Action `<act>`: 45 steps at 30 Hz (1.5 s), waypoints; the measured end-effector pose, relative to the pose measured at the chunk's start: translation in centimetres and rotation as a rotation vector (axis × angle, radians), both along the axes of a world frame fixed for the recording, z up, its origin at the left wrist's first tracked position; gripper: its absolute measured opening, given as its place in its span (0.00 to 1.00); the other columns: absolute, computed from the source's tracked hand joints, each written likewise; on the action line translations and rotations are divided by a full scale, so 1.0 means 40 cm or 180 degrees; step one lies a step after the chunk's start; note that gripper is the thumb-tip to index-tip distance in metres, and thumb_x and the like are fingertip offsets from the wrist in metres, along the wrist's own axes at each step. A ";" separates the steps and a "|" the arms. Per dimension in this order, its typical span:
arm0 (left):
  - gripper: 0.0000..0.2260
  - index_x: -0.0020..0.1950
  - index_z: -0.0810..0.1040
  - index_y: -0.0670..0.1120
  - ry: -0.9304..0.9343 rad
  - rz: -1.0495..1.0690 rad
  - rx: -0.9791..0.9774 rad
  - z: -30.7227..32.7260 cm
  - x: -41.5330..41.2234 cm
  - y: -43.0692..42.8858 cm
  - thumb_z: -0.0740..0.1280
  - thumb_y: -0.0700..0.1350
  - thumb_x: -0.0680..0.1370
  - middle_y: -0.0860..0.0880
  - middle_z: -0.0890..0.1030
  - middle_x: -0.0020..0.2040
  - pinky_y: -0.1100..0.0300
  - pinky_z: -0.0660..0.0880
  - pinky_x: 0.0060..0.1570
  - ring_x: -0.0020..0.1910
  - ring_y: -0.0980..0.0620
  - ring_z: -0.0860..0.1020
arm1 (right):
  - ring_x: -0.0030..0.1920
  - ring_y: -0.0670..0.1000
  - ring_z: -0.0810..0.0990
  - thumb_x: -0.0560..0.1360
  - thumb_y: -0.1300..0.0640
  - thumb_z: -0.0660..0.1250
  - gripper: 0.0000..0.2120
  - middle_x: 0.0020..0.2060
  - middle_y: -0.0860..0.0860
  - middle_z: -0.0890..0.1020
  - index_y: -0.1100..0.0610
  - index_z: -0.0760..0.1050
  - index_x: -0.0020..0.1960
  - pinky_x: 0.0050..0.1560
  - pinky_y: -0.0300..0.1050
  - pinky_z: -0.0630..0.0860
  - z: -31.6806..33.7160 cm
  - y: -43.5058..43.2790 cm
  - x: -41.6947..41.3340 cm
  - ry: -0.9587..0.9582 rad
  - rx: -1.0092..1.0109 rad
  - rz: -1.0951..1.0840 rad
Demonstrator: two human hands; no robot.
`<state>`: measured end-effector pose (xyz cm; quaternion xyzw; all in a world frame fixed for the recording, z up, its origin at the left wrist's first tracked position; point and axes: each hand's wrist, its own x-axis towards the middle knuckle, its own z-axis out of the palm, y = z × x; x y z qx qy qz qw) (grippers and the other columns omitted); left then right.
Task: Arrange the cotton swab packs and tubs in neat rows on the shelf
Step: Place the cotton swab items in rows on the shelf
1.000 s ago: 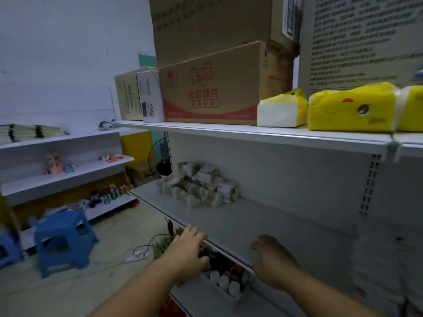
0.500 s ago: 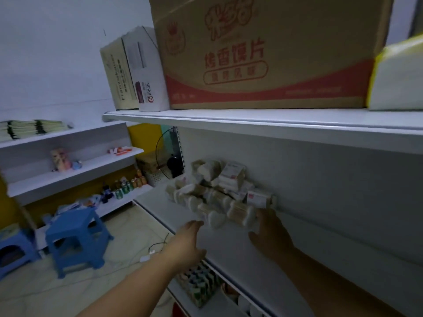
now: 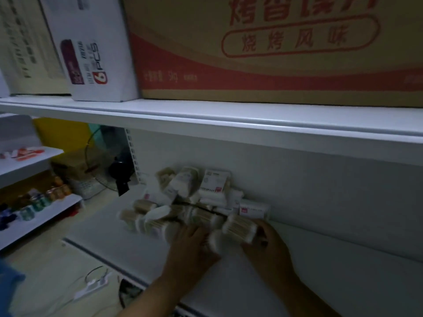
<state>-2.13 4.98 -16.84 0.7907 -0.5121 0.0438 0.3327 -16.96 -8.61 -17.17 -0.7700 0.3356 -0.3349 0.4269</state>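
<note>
A loose heap of cotton swab tubs (image 3: 148, 219) and boxed packs (image 3: 214, 183) lies against the back wall of the white shelf (image 3: 332, 282). One more red-labelled pack (image 3: 254, 209) stands at the heap's right end. My right hand (image 3: 270, 250) grips a clear tub of wooden swabs (image 3: 238, 228) lying on its side at the heap's front right. My left hand (image 3: 192, 248) reaches in beside it, its fingers stretched out and touching the tubs at the heap's front. The picture is dim and blurred.
The upper shelf's edge (image 3: 206, 117) hangs low above the heap, carrying a large cardboard box (image 3: 274, 53) and a white box (image 3: 91, 53). A fan (image 3: 107, 161) stands past the shelf's left end. Side shelves (image 3: 41, 213) with cans are at the left; a power strip (image 3: 91, 287) lies on the floor.
I have moved closer to the shelf. Both hands have gone forward to the heap; the right hand has taken hold of a tub and the left has come up beside it.
</note>
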 end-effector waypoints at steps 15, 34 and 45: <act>0.25 0.65 0.74 0.43 0.5882 -0.1623 0.0391 0.106 -0.161 -0.083 0.64 0.52 0.71 0.40 0.83 0.52 0.48 0.81 0.38 0.44 0.43 0.83 | 0.38 0.51 0.83 0.66 0.49 0.66 0.20 0.39 0.55 0.82 0.59 0.78 0.52 0.36 0.43 0.81 0.206 0.051 -0.302 -0.1800 0.2772 -0.0613; 0.21 0.57 0.76 0.53 0.4869 -0.3143 0.0854 0.235 -1.284 -0.158 0.71 0.40 0.66 0.42 0.80 0.55 0.48 0.80 0.41 0.45 0.44 0.80 | 0.29 0.49 0.75 0.65 0.62 0.62 0.05 0.32 0.53 0.74 0.55 0.71 0.40 0.31 0.37 0.72 0.351 0.184 -1.423 -0.1493 0.1956 -0.1527; 0.23 0.63 0.70 0.58 0.4548 -0.3381 0.0977 0.216 -1.821 -0.302 0.70 0.39 0.72 0.46 0.80 0.55 0.51 0.80 0.40 0.50 0.44 0.80 | 0.40 0.52 0.79 0.68 0.64 0.74 0.17 0.49 0.57 0.79 0.54 0.70 0.51 0.35 0.42 0.75 0.269 0.111 -1.897 -0.1329 0.0898 -0.2944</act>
